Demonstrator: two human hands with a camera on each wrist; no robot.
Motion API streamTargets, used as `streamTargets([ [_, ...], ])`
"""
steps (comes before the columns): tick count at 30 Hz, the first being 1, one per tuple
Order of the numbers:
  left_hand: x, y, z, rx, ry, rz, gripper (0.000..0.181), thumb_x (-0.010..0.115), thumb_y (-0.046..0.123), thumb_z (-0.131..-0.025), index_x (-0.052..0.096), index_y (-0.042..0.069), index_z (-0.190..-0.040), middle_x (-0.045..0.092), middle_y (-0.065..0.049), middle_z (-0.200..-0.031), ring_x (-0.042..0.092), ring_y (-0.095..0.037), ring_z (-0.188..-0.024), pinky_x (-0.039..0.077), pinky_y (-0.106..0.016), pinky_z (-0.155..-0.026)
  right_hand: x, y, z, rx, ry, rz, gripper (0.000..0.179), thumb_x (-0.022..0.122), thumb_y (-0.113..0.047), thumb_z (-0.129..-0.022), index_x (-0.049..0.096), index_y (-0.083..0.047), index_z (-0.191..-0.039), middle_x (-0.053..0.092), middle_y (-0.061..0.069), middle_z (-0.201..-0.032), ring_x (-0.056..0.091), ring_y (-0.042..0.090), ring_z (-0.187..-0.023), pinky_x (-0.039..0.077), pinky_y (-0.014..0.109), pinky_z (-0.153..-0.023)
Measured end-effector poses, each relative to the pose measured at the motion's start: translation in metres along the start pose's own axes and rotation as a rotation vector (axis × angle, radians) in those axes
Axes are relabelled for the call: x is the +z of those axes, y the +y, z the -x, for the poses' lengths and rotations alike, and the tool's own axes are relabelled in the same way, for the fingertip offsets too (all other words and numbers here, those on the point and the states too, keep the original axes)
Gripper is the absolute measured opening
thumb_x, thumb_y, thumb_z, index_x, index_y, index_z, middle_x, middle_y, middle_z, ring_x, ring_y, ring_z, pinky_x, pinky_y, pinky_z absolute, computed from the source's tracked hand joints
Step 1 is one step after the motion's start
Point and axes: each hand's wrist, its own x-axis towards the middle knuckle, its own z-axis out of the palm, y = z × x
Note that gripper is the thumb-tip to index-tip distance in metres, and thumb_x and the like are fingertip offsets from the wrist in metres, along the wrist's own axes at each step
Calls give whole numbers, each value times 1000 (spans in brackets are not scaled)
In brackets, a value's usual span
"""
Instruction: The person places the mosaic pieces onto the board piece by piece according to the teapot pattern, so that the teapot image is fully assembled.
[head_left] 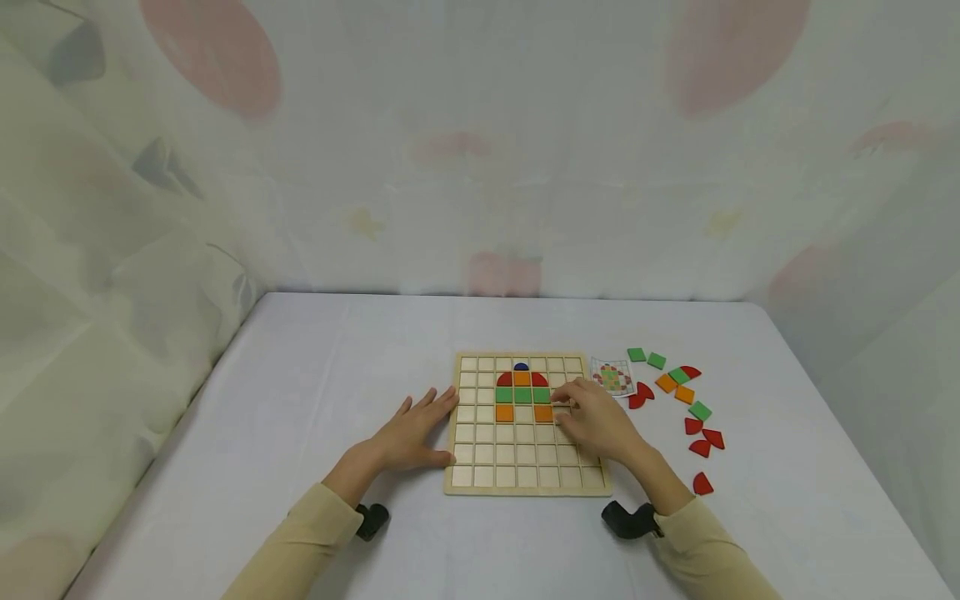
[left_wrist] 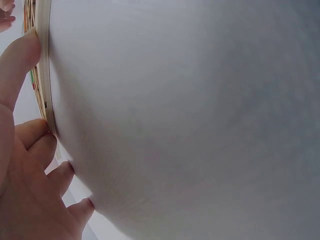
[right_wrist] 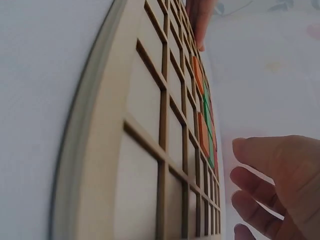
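Two hands point(head_left: 411, 436) point(head_left: 597, 420) at one grid board point(head_left: 527, 491) with three green squares point(head_left: 522, 395)

The right hand point(head_left: 598, 423) hides part of the board point(head_left: 527, 477); the card point(head_left: 612, 377) looks blurred

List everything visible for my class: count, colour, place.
table: 1, white, lower half
backdrop: 1, patterned white, behind
grid board: 1, pale wood, on table
green squares: 7, green, three on board, four beside
orange squares: 5, orange, three on board, two beside
red pieces: 9, red, two on board, seven beside
blue piece: 1, blue, on board
printed card: 1, multicoloured, beside board
sleeves: 2, beige, near bottom
wrist devices: 2, black, by sleeves
left hand: 1, bare, touching board
right hand: 1, bare, over board
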Motion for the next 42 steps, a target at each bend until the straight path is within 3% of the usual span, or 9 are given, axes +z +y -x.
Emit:
streamTargets([
  [5, 0, 0, 0, -1, -2, 0, 89, 73, 37, -76, 24, 13, -147, 18, -1, -154, 13, -29, -141, 8, -57, -110, -15, 7, 8, 17, 35, -53, 20, 70, -13, -81, 65, -12, -100, 61, -2, -97, 55, 14, -86, 49, 30, -71],
  [17, 1, -1, -1, 1, 3, -8, 89, 73, 38, -76, 25, 12, -147, 19, -1, -154, 13, -30, -141, 9, -58, -110, -38, 42, 30, -14, 193, -16, 21, 71, -5, -78, 65, -8, -98, 62, 3, -92, 57, 18, -79, 52, 37, -68],
  [26, 2, -1, 0, 4, -2, -9, 90, 72, 38, -77, 23, 12, -147, 18, -1, -154, 13, -30, -141, 8, -58, -110, -60, 68, 51, 75, 224, 48, 22, 70, -5, -79, 63, -4, -100, 63, 7, -94, 57, 22, -82, 50, 39, -68],
  [34, 1, 0, 1, 2, -1, -15, 89, 72, 38, -77, 24, 12, -147, 18, -2, -154, 13, -30, -141, 9, -58, -110, -78, 95, 71, 167, 233, 60, 24, 68, -4, -80, 61, -2, -103, 61, 11, -96, 54, 24, -82, 48, 20, -59],
  [42, 0, 1, 1, -3, -6, -9, 90, 72, 38, -77, 23, 13, -147, 18, -1, -154, 13, -29, -141, 8, -57, -110, -91, 113, 82, 297, 164, 41, 29, 63, -13, -86, 57, 0, -112, 57, 17, -104, 53, 31, -90, 48, 20, -55],
])
